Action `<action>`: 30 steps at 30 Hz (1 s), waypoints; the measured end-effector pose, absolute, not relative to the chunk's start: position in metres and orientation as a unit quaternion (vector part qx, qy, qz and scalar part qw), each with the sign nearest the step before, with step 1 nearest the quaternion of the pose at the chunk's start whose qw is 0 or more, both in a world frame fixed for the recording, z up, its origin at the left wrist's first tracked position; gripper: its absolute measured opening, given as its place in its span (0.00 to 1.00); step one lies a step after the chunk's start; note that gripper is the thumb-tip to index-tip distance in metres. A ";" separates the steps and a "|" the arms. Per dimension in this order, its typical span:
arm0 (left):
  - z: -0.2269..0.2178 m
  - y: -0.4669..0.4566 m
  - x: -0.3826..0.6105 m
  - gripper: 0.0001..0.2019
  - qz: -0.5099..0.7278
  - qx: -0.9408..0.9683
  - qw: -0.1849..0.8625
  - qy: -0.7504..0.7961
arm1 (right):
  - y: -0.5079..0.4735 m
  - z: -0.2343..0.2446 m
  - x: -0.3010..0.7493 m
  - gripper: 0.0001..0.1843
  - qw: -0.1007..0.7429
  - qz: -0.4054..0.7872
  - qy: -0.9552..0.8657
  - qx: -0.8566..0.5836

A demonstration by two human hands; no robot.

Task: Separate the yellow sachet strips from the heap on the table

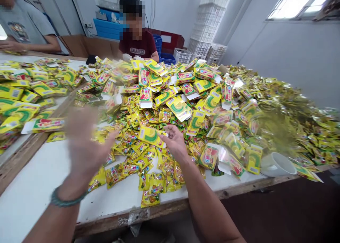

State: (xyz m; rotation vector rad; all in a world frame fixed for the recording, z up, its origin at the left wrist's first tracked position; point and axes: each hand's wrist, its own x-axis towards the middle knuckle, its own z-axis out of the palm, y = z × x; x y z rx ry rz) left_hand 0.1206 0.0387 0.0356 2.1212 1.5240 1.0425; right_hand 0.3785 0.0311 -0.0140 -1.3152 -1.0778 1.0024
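My right hand [174, 142] is closed on a small yellow candy box [150, 136] with a green curved band and a barcode, pinching its right end above the packets. To the left, my left hand [85, 144] is raised over the table and smeared by motion. Its thumb stands well apart from the fingers, and nothing shows between them. Just beyond those fingers, another yellow box [49, 124] with a white end flap lies over a wooden strip; whether they touch it I cannot tell. Small yellow candy packets [152, 183] spread over the white tabletop [106, 204] between my arms.
Behind my hands rises a heap of yellow boxes [179, 106]. A larger mound of packets [300, 119] fills the right side, with a white tub [278, 164] near the edge. A wooden strip [26, 152] divides the table. Two people sit across; white crates [204, 30] stand behind.
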 end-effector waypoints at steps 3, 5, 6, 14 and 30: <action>0.002 0.036 0.167 0.32 0.317 0.851 0.054 0.416 | 0.027 -0.011 0.370 0.27 0.529 0.563 -0.422 -0.476; -0.018 0.035 0.182 0.29 0.274 0.885 0.061 0.371 | 0.027 -0.010 0.370 0.28 0.517 0.595 -0.408 -0.461; -0.025 0.035 0.184 0.29 0.269 0.888 0.074 0.366 | 0.027 -0.010 0.372 0.28 0.517 0.594 -0.409 -0.462; -0.025 0.041 0.167 0.21 0.340 0.734 0.240 0.536 | 0.025 -0.016 0.392 0.16 0.303 0.187 -0.681 -0.640; -0.031 0.043 0.164 0.34 0.308 0.621 0.494 0.525 | 0.041 -0.031 0.390 0.16 0.527 0.399 -0.519 -0.542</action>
